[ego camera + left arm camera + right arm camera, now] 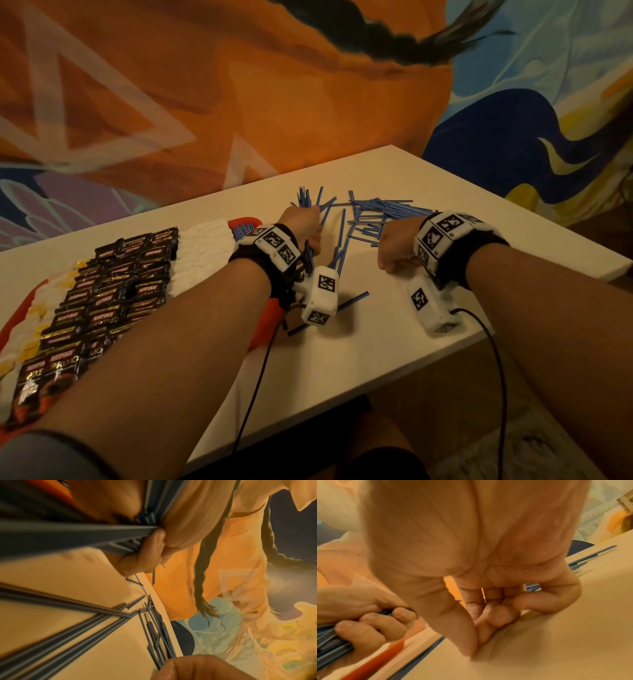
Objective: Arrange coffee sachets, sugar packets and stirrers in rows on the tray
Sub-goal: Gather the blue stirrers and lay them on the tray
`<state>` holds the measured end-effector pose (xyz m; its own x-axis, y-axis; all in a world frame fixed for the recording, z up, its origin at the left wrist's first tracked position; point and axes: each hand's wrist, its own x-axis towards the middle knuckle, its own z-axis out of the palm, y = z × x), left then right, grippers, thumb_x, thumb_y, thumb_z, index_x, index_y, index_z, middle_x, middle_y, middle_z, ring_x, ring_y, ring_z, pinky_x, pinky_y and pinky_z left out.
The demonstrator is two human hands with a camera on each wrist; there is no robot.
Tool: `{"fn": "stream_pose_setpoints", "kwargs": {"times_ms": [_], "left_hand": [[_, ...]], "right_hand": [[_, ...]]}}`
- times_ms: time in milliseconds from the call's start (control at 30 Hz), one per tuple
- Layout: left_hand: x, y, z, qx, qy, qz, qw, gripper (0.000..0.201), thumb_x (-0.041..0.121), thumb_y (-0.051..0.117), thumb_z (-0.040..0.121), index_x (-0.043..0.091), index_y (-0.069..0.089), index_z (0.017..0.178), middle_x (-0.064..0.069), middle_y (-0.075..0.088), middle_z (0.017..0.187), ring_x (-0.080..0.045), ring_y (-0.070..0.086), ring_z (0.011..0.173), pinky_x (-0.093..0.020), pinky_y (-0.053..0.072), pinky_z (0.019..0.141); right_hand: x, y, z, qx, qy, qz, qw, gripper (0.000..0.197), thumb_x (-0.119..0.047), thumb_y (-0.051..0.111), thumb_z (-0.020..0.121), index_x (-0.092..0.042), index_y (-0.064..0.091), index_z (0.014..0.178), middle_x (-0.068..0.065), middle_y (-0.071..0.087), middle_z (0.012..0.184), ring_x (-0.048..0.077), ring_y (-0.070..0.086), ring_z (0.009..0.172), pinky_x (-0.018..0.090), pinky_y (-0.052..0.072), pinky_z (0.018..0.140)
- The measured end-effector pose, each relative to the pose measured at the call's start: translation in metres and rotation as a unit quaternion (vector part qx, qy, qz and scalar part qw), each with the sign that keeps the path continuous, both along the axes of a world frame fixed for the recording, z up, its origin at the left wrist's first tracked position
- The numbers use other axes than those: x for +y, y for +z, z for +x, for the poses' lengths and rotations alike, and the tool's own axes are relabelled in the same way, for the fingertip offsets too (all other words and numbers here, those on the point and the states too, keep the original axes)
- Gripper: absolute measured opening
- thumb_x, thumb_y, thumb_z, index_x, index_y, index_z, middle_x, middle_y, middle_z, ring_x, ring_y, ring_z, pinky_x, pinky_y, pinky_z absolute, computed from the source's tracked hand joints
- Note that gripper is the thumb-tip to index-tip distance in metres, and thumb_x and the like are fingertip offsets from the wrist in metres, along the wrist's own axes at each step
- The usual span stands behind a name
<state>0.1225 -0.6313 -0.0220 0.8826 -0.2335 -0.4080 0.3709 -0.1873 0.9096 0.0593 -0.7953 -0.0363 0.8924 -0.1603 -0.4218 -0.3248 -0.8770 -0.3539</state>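
A red tray (265, 317) on the left holds rows of black coffee sachets (116, 291), white sugar packets (202, 246) and a few blue stirrers (243, 229) at its far end. My left hand (305, 222) grips a bundle of blue stirrers (306, 198) just right of the tray; the fist around that bundle (85, 536) shows in the left wrist view. My right hand (394, 251) is curled on the table, thumb and forefinger tips (474, 651) pressed together against the surface. No stirrer shows between them.
A loose pile of blue stirrers (376, 216) lies beyond both hands near the far edge of the white table (376, 363). Single stirrers (356, 297) lie near the wrists. Cables (496, 359) hang off the near edge. A painted wall stands behind.
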Motion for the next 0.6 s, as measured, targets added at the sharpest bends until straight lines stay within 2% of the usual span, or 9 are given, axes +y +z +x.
{"fn": "stream_pose_setpoints", "kwargs": {"times_ms": [133,200,300,367,433,500,533,600], "left_hand": [[0.008,0.001,0.001,-0.022,-0.01,-0.036,0.999,0.029,0.022,0.038,0.108,0.012,0.044,0.082,0.001,0.033,0.062,-0.008,0.023,0.035,-0.014,0.021,0.036],[0.012,0.003,0.003,-0.024,-0.023,-0.05,0.998,0.027,0.025,0.039,0.108,0.012,0.045,0.086,0.001,0.034,0.063,-0.008,0.023,0.036,-0.014,0.022,0.035],[0.018,0.008,0.002,-0.024,-0.045,-0.063,0.997,0.025,0.027,0.039,0.108,0.011,0.044,0.089,0.001,0.035,0.064,-0.008,0.024,0.036,-0.015,0.022,0.034],[0.019,0.01,-0.001,-0.027,-0.059,-0.062,0.996,0.025,0.027,0.04,0.108,0.012,0.045,0.088,0.001,0.035,0.063,-0.008,0.024,0.036,-0.015,0.021,0.034],[0.02,0.011,-0.006,-0.031,-0.077,-0.062,0.995,0.026,0.028,0.04,0.108,0.013,0.045,0.087,0.002,0.034,0.063,-0.008,0.023,0.038,-0.014,0.02,0.035],[0.021,0.014,-0.011,-0.034,-0.097,-0.062,0.993,0.028,0.029,0.04,0.108,0.014,0.044,0.085,0.002,0.032,0.063,-0.009,0.021,0.04,-0.014,0.02,0.036],[0.021,0.015,-0.014,-0.034,-0.106,-0.064,0.992,0.028,0.029,0.04,0.108,0.014,0.044,0.085,0.002,0.032,0.064,-0.009,0.021,0.04,-0.015,0.02,0.036],[0.022,0.017,-0.018,-0.034,-0.121,-0.07,0.99,0.027,0.029,0.04,0.108,0.014,0.044,0.086,0.002,0.031,0.064,-0.009,0.02,0.041,-0.015,0.019,0.036]], "right_hand": [[-0.001,0.007,-0.005,0.018,0.001,0.023,1.0,0.013,-0.013,0.066,0.086,-0.008,0.067,0.074,-0.002,0.059,0.052,0.016,0.052,0.054,0.025,0.043,0.054],[-0.001,0.01,-0.006,0.023,-0.042,0.1,0.994,0.019,-0.018,0.065,0.092,-0.006,0.065,0.077,0.001,0.061,0.056,0.015,0.054,0.051,0.024,0.045,0.052],[0.007,0.019,0.003,-0.049,-0.158,0.267,0.95,0.04,-0.043,0.055,0.098,-0.005,0.062,0.089,0.007,0.061,0.064,0.017,0.055,0.052,0.026,0.048,0.052],[0.016,0.03,0.013,-0.109,-0.198,0.324,0.919,0.052,-0.054,0.048,0.098,-0.004,0.059,0.1,0.01,0.065,0.075,0.018,0.061,0.059,0.025,0.051,0.053],[0.025,0.042,0.023,-0.136,-0.211,0.384,0.889,0.064,-0.062,0.047,0.094,-0.002,0.056,0.116,0.015,0.068,0.097,0.022,0.069,0.076,0.031,0.058,0.062],[0.03,0.049,0.033,-0.147,-0.217,0.431,0.863,0.077,-0.069,0.048,0.09,-0.007,0.047,0.136,0.016,0.06,0.122,0.028,0.066,0.1,0.042,0.059,0.083],[0.031,0.051,0.037,-0.153,-0.215,0.437,0.86,0.08,-0.071,0.047,0.088,-0.012,0.043,0.142,0.015,0.054,0.129,0.03,0.06,0.111,0.047,0.054,0.094],[0.035,0.049,0.041,-0.163,-0.199,0.44,0.86,0.075,-0.076,0.044,0.086,-0.021,0.043,0.137,0.011,0.048,0.123,0.027,0.048,0.113,0.051,0.043,0.105]]}}
